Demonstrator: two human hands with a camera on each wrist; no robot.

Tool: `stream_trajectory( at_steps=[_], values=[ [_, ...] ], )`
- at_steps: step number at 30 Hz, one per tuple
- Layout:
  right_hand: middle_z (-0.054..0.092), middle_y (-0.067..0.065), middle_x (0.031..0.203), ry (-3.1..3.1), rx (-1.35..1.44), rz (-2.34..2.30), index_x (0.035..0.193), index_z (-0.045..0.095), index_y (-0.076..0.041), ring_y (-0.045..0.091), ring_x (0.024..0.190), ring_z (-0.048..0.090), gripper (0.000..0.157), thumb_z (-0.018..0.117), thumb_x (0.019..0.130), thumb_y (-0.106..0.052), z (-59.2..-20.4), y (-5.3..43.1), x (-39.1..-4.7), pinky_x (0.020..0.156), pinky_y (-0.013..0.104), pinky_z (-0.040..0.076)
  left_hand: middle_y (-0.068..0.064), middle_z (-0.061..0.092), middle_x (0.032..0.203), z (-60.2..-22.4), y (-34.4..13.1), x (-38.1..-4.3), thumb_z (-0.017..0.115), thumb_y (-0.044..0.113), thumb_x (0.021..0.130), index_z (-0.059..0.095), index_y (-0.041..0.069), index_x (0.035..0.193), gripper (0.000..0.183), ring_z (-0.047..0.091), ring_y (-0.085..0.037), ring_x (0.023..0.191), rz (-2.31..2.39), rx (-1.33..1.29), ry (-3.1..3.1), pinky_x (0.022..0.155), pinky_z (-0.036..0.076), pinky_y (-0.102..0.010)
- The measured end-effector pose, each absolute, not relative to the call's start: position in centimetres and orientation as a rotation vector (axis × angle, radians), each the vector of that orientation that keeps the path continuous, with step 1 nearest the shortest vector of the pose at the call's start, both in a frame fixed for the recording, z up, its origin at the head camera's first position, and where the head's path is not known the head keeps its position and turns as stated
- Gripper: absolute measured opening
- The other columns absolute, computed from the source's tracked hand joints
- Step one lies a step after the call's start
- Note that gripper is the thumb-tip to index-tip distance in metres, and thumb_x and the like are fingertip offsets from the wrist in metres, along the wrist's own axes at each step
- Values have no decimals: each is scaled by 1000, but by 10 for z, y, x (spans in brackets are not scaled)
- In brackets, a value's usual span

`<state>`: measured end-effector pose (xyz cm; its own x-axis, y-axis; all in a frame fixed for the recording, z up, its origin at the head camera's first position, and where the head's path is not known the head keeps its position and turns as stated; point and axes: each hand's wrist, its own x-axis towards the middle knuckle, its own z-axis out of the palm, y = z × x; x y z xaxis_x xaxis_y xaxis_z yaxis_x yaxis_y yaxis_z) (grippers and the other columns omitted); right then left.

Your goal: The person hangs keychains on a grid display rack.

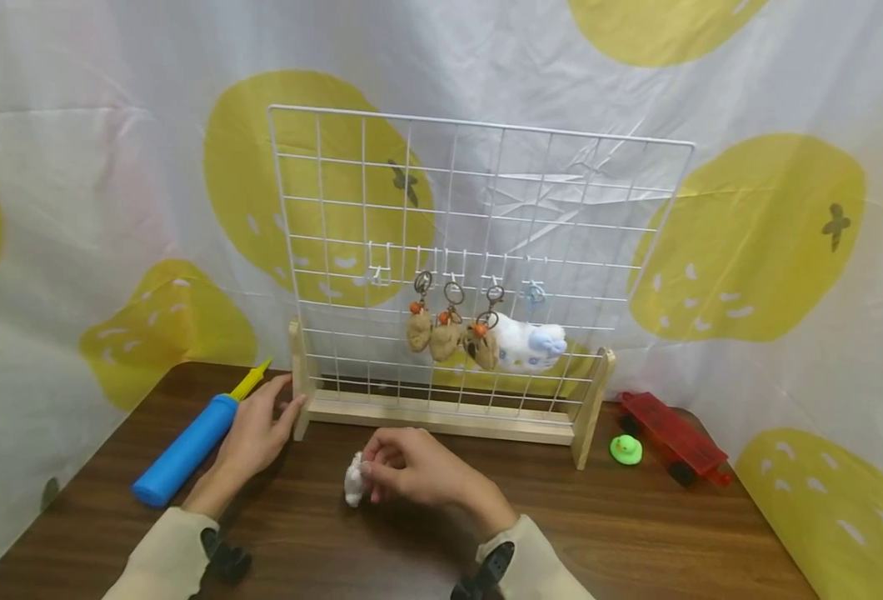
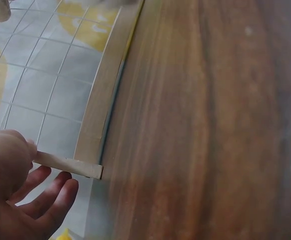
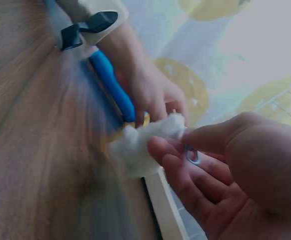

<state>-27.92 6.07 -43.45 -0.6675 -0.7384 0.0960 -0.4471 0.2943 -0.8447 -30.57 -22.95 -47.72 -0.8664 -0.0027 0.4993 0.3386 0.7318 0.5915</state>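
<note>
A small white plush keychain (image 1: 354, 481) is pinched between the thumb and fingers of my right hand (image 1: 422, 468), low over the table in front of the rack. In the right wrist view the fluffy plush (image 3: 148, 145) has a light blue clasp (image 3: 191, 155) by the fingers. My left hand (image 1: 256, 429) grips the left wooden leg (image 1: 301, 375) of a white wire grid rack (image 1: 486, 208). The left wrist view shows that leg (image 2: 68, 165) between the thumb side and the loosely bent fingers (image 2: 60, 200).
Several hooks on the grid carry brown plush keychains (image 1: 447, 340) and a white plush head with a blue bow (image 1: 524, 343). An empty hook (image 1: 378, 275) is at left. A blue pump (image 1: 187, 450), green duck (image 1: 626, 450) and red skateboard toy (image 1: 674, 435) lie beside the rack.
</note>
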Motion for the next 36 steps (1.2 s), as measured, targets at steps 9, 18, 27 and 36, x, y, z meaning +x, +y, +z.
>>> stream_trajectory(
  at_steps=[9,18,27,36],
  values=[
    [78,2,93,2516,-1099,-1319,103,79,-11,-2,74,66,5,78,100,-14,-420,63,-280,67,19,57,-26,72,127,-475,-228,-303,65,17,110,61,-3,143,39,75,-39,102,-932,-235,-2464,85,64,-57],
    [73,4,103,2747,-1085,-1453,116,82,-8,9,88,66,17,70,105,-8,-404,63,-274,76,22,59,-25,73,123,-477,-228,-305,66,16,109,62,-3,141,38,74,-37,98,-917,-249,-2445,81,64,-55],
    [78,6,102,2798,-1134,-1738,120,75,-5,23,82,71,21,57,113,-12,-387,59,-277,65,24,57,-25,73,123,-477,-226,-305,66,16,109,62,-3,141,38,75,-37,97,-920,-253,-2433,80,64,-55],
    [79,8,101,2685,-1204,-1855,127,72,-8,7,79,67,21,57,113,-14,-367,40,-279,67,25,59,-24,74,116,-490,-230,-313,69,22,108,64,0,138,38,74,-34,91,-905,-286,-2355,74,63,-51]
  ],
)
